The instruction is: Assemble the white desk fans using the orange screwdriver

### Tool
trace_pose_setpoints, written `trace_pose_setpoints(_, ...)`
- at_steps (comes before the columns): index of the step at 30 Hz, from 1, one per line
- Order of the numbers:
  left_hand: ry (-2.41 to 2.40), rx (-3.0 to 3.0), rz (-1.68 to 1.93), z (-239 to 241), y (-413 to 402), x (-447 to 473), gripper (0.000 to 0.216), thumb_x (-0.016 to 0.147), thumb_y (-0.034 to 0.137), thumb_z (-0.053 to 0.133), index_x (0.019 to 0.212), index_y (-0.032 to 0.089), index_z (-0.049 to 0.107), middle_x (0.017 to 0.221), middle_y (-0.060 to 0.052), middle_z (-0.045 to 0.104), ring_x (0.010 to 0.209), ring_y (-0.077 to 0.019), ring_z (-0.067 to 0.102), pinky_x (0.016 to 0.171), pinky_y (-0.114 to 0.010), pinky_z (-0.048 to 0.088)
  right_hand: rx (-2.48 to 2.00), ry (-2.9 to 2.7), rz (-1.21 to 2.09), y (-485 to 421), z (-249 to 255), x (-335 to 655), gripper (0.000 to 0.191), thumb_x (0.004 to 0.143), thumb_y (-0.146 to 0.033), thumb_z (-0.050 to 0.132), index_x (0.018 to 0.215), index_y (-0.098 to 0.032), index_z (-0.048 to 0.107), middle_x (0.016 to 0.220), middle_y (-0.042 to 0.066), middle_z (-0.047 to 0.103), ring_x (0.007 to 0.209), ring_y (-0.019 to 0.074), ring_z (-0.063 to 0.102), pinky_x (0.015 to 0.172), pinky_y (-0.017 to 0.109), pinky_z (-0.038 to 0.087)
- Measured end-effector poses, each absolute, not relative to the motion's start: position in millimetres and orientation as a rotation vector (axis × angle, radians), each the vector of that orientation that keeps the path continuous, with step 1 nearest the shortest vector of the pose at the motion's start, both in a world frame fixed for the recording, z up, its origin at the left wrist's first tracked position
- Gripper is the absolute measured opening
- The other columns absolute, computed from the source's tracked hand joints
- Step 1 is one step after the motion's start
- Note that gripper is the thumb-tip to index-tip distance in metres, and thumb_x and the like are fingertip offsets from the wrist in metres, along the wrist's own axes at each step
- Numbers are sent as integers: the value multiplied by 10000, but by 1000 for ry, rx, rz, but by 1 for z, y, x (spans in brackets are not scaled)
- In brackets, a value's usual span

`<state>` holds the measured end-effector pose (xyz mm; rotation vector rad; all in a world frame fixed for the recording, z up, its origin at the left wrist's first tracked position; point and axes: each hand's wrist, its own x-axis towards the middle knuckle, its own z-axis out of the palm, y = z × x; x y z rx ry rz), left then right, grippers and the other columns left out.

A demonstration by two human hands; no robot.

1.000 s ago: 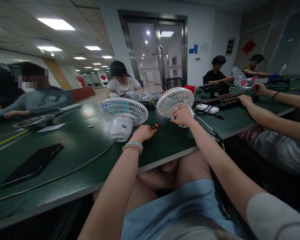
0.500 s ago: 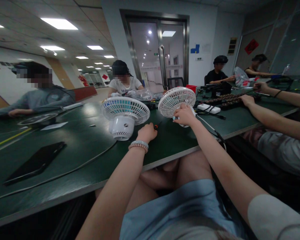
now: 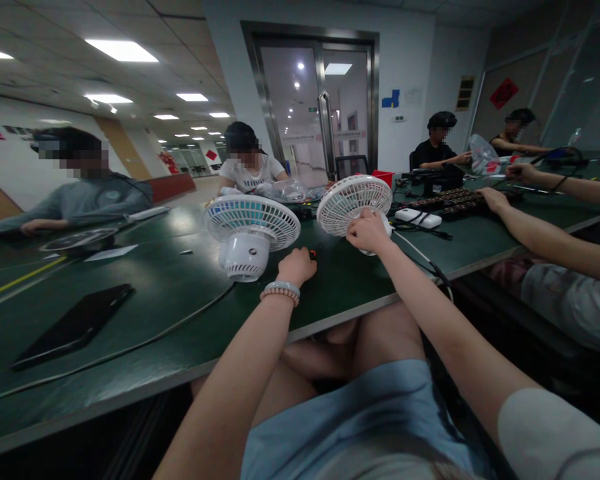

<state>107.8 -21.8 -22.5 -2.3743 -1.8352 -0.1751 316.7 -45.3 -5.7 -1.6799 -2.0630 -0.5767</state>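
My left hand (image 3: pixel 298 267) is closed above the table's near side, around what looks like a small screwdriver (image 3: pixel 313 255) with an orange and black handle; its thin shaft is hardly visible. My right hand (image 3: pixel 369 231) is at the back of a white fan (image 3: pixel 354 193), fingers curled in against its motor housing. What those fingers hold is hidden. A second white fan (image 3: pixel 251 220) lies face-up to the left of my left hand, its round grille tilted above the rounded housing (image 3: pixel 247 257). A cord runs from this fan toward the left.
A black phone (image 3: pixel 75 327) lies on the green table (image 3: pixel 190 287) at left. A white power strip (image 3: pixel 418 218) and cables are right of the fans. A co-worker's arms (image 3: pixel 545 223) reach in from the right over dark strips (image 3: pixel 450 200). Other people sit around the table.
The small light-blue and black end that stuck out of my right hand is now out of sight, and the fingers have curled in. My left hand and both fans stay nearly in place.
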Motion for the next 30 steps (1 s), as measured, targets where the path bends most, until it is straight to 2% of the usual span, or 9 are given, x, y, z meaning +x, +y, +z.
trace_pose_setpoints(8,-1842,-2338,-210,-24,-25,110,390,785,355,434,1082,127,545,1094,-185,572,1014,-299,565,805,-384,476,-1652,-2063,-555,-43,-8,320,354,832,-401,410,861,-245,727,965,47,684,1044,286,392,846,435,253)
trace_pose_setpoints(13,-1800,-2297,-267,-23,-29,114,497,736,468,496,1075,107,541,1080,-197,564,1035,-332,526,823,-413,446,-1622,-2037,-543,-42,-8,323,391,866,-418,370,894,-229,711,997,44,677,1035,271,412,846,409,260)
trace_pose_setpoints(21,-1621,-2258,-492,-16,-50,130,541,688,493,569,1095,140,525,1174,-184,497,1160,-372,370,957,-536,271,-1589,-1651,-531,-38,-10,338,533,921,-315,187,814,-128,674,834,118,648,816,193,539,753,298,342)
trace_pose_setpoints(24,-1393,-2373,-679,-13,-54,146,500,736,445,532,1144,156,496,1188,-158,491,1171,-338,369,997,-501,247,-1717,-1425,-488,-37,-10,345,526,909,-313,197,846,-121,683,850,142,656,805,210,561,732,304,360)
trace_pose_setpoints(26,-1330,-2460,-803,-13,-49,161,481,755,412,513,1159,152,483,1186,-146,498,1151,-304,406,993,-441,290,-1820,-1336,-413,-35,-11,350,482,886,-299,246,869,-116,691,875,158,666,809,227,579,729,315,376)
trace_pose_setpoints(30,-1570,-2588,-1112,-18,-29,195,379,811,367,427,1068,108,530,1090,-154,573,1031,-238,526,911,-340,398,-1980,-1189,-196,-32,-14,360,415,831,-288,349,936,-76,691,921,216,664,871,285,603,735,348,410)
